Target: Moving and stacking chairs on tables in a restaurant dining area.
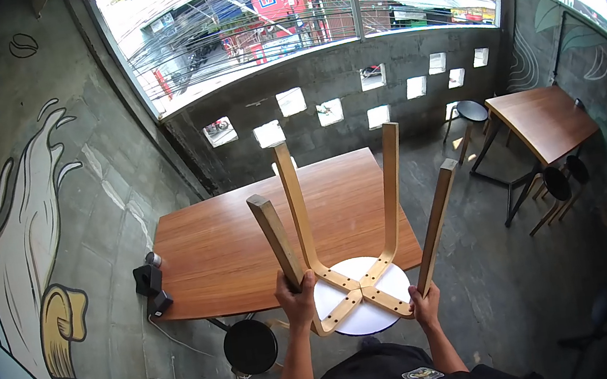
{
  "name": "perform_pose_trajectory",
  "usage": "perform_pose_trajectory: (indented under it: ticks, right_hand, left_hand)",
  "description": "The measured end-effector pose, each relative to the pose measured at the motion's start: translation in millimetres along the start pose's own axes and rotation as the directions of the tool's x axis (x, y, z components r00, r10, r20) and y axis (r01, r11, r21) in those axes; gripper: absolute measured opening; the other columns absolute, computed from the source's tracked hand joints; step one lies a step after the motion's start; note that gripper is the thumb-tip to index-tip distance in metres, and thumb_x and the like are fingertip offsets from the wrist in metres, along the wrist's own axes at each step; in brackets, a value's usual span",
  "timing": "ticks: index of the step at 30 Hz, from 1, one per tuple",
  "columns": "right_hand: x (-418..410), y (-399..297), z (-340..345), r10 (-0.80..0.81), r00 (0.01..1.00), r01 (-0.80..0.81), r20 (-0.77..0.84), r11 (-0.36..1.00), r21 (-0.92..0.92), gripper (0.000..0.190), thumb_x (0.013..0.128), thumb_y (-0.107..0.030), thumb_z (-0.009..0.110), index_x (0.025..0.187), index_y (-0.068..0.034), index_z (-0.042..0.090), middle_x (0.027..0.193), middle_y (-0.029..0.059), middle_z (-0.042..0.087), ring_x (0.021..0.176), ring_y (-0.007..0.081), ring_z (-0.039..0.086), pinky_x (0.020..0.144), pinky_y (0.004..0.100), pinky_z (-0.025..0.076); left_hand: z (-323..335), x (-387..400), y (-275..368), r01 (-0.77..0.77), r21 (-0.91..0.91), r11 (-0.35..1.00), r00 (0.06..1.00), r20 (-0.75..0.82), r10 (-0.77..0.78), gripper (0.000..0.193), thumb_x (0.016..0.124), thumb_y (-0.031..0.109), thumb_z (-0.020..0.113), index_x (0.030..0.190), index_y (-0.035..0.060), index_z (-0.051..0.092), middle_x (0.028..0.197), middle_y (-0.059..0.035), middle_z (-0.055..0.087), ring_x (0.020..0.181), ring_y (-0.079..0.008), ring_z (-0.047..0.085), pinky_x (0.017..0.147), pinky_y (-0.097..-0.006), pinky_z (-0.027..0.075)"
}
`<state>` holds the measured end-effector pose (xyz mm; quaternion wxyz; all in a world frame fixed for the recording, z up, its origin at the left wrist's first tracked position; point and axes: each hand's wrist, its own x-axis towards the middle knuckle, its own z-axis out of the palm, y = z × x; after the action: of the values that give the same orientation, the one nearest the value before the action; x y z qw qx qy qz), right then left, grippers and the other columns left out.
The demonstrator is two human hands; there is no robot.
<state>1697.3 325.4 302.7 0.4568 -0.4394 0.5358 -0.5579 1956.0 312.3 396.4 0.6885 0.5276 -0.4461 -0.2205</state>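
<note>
A round stool (336, 278) with a white underside and bent wooden legs is upside down in front of my body, its several legs pointing up. My left hand (298, 301) grips the near left leg close to its bend. Around the near right leg, also low down, my right hand (426, 303) is closed. The crossed leg bases are screwed to the underside of the seat. Behind the stool lies the brown wooden tabletop (218, 248), partly hidden by the legs. Whether the seat touches the table's near edge I cannot tell.
A black-topped stool (250, 346) stands at the table's near left side. Black boxes (148, 280) with a cable sit at its left edge. Another wooden table (544, 121) with dark stools (557, 183) is at the right. A concrete wall (322, 76) with square openings runs behind.
</note>
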Motion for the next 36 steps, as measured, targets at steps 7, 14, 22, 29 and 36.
perform_pose_trajectory:
  ticks: [7, 14, 22, 29, 36]
  right_hand:
    - [76, 40, 7, -0.136, 0.987, 0.128, 0.085, 0.988, 0.087, 0.041, 0.080, -0.039, 0.064, 0.071, -0.005, 0.042, 0.052, -0.0007, 0.042, 0.037, 0.0083, 0.046, 0.034, 0.0221, 0.039]
    - [134, 83, 14, -0.239, 0.959, 0.254, 0.156, 0.963, -0.090, 0.039, 0.081, -0.037, 0.062, 0.073, -0.004, 0.043, 0.055, 0.0009, 0.045, 0.046, 0.0091, 0.049, 0.042, 0.0231, 0.041]
    - [125, 113, 26, -0.446, 0.893, 0.398, -0.067, 0.850, -0.345, 0.047, 0.077, -0.045, 0.060, 0.072, -0.001, 0.045, 0.068, 0.0102, 0.047, 0.064, 0.0267, 0.047, 0.060, 0.0373, 0.038]
    - [102, 95, 42, -0.416, 0.898, 0.292, -0.145, 0.809, -0.510, 0.019, 0.081, -0.016, 0.052, 0.075, 0.001, 0.047, 0.074, 0.0153, 0.048, 0.073, 0.0310, 0.048, 0.073, 0.0401, 0.039]
    - [106, 120, 45, -0.359, 0.886, 0.143, -0.295, 0.815, -0.561, 0.017, 0.081, -0.014, 0.050, 0.077, 0.002, 0.047, 0.080, 0.0163, 0.050, 0.084, 0.0325, 0.047, 0.082, 0.0420, 0.035]
  left_hand:
    - [28, 27, -32, -0.136, 0.188, 0.973, 0.987, 0.112, 0.116, 0.038, 0.083, 0.033, 0.061, 0.090, 0.0002, 0.043, 0.057, -0.0063, 0.053, 0.050, -0.0152, 0.055, 0.046, -0.0285, 0.042]
    - [35, 24, -101, -0.111, 0.302, 0.947, 0.993, 0.061, 0.097, 0.042, 0.083, 0.029, 0.058, 0.095, -0.0048, 0.036, 0.057, -0.0164, 0.052, 0.053, -0.0330, 0.058, 0.046, -0.0376, 0.042]
    - [27, 17, -111, -0.145, 0.260, 0.955, 0.988, 0.091, 0.126, 0.043, 0.083, 0.030, 0.059, 0.096, -0.0039, 0.035, 0.058, -0.0169, 0.054, 0.057, -0.0346, 0.060, 0.049, -0.0388, 0.044]
    - [23, 11, -126, -0.124, 0.335, 0.934, 0.988, 0.124, 0.086, 0.051, 0.082, 0.038, 0.060, 0.099, -0.0042, 0.035, 0.072, -0.0227, 0.056, 0.069, -0.0419, 0.059, 0.056, -0.0431, 0.045]
    - [24, 9, -125, -0.048, 0.316, 0.948, 0.986, 0.167, -0.006, 0.054, 0.082, 0.040, 0.060, 0.103, -0.0024, 0.035, 0.080, -0.0243, 0.056, 0.076, -0.0439, 0.057, 0.061, -0.0462, 0.045]
